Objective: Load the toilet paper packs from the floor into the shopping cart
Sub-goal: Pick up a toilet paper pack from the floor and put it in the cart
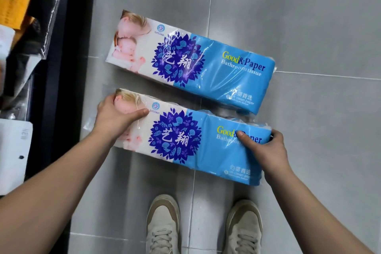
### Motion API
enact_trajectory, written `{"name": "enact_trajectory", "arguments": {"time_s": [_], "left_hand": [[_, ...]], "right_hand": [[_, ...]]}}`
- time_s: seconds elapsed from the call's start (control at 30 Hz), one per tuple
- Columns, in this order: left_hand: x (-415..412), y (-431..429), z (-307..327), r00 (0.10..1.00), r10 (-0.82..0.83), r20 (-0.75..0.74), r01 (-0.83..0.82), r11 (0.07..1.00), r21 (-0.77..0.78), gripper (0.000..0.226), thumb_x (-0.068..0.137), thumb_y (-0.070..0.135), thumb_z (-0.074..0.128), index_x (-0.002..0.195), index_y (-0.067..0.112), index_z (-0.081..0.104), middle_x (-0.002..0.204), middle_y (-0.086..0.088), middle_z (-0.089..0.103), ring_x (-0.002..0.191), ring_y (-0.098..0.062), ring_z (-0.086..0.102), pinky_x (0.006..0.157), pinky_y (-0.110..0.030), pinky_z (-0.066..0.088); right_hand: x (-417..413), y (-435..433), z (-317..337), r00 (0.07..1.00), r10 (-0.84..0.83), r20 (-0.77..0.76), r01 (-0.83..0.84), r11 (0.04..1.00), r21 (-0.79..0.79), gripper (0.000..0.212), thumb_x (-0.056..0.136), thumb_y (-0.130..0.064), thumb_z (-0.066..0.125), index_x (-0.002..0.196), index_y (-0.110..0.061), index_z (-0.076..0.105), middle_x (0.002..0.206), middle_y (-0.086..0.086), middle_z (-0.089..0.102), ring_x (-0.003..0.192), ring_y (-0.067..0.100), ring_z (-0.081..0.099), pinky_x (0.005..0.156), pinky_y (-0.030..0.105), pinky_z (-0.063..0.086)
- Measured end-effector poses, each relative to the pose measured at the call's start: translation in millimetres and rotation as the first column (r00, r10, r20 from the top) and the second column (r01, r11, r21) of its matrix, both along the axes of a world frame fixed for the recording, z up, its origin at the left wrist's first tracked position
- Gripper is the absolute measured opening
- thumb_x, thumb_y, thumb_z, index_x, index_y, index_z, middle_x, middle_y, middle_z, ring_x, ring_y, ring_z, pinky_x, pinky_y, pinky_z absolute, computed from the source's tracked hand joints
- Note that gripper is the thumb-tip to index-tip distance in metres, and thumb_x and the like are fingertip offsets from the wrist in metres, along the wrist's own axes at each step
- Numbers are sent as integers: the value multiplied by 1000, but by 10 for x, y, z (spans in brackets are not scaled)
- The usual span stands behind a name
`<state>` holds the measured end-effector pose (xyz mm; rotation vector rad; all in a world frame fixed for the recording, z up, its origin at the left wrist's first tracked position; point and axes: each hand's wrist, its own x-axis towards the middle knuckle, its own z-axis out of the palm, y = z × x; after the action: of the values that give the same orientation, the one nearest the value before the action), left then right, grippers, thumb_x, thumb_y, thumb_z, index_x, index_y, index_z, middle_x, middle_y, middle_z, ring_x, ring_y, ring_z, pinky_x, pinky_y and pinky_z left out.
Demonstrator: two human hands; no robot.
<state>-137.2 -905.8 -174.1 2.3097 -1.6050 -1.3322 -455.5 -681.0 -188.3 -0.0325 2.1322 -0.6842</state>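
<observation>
both hands grasp the near toilet paper pack at its two ends: left hand wraps the white end at about 9 o'clock of the pack, thumb lying flat across the top face, fingers curled over the far edge; right hand clamps the blue end at about 3 o'clock, thumb pressed on the printed top, fingers around the end and mostly hidden. cannot tell whether the pack rests on the floor or is just raised. pack lies long-axis roughly 9-to-3, tilted slightly down toward 4 o'clock. far toilet paper pack lies on the grey tiles at 12 o'clock of the held one, parallel to it, same blue-and-white wrapper, untouched by either hand; the two packs sit just beside each other, nearly touching at the blue ends. two pale shoes at 6 o'clock, toes pointing toward the near pack. dark shelf edge runs along 9 o'clock of the frame, with bagged goods on it, blurred.
</observation>
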Motion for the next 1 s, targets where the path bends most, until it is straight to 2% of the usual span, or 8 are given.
{"name": "enact_trajectory", "arguments": {"time_s": [0.17,0.4,0.53,0.6,0.67,0.87,0.93,1.0], "left_hand": [[-39,105,40,995,26,-101,-38,993,-116,118,35,70,94,139,43,46,140,8,58,120,-17,63,100,-48,54],[-43,400,215,967,95,-235,-143,970,-198,121,41,54,97,146,39,39,149,8,50,130,-10,56,111,-40,46],[-31,535,347,951,98,-294,-174,955,-242,107,62,18,96,151,29,38,146,10,52,123,4,55,104,-16,46],[-42,556,389,948,79,-309,-164,952,-260,106,65,11,94,153,25,36,147,8,52,126,3,54,107,-19,46],[-31,567,396,942,63,-330,-157,951,-266,110,65,10,94,155,23,33,150,4,51,132,-3,53,113,-29,43],[79,793,359,975,32,-220,-87,966,-244,118,63,19,96,158,25,26,154,0,45,136,-11,48,115,-30,36],[135,842,374,986,0,-168,-39,974,-225,125,56,28,100,157,27,26,153,2,46,137,-12,47,113,-30,36],[185,852,376,983,-46,-176,5,974,-225,117,49,36,98,148,39,36,141,10,55,128,-10,55,104,-28,41]], "right_hand": [[22,172,78,998,-25,-57,22,999,-43,102,43,-63,93,125,-27,46,112,-14,65,105,17,68,97,49,56],[125,350,306,976,70,-204,-87,993,-77,90,61,-48,95,131,-25,43,129,-6,62,115,17,65,100,48,53],[198,456,442,968,61,-245,-97,986,-136,89,64,-40,95,133,-25,40,132,-7,58,118,14,62,100,42,52],[200,487,480,964,48,-261,-94,982,-164,89,64,-36,96,133,-24,39,131,-9,57,115,13,63,99,40,53],[192,511,480,966,28,-256,-78,979,-188,89,64,-34,96,131,-25,39,132,-9,56,114,11,64,97,38,55],[204,698,482,957,97,-275,-140,979,-145,94,63,-34,97,134,-24,37,133,-6,55,118,15,62,96,39,52],[220,736,493,940,177,-291,-215,971,-105,100,63,-32,97,141,-19,35,138,0,53,123,19,58,95,35,47],[214,770,491,915,261,-307,-298,951,-79,108,63,-33,97,148,-17,33,147,3,47,132,21,52,102,38,47]]}}
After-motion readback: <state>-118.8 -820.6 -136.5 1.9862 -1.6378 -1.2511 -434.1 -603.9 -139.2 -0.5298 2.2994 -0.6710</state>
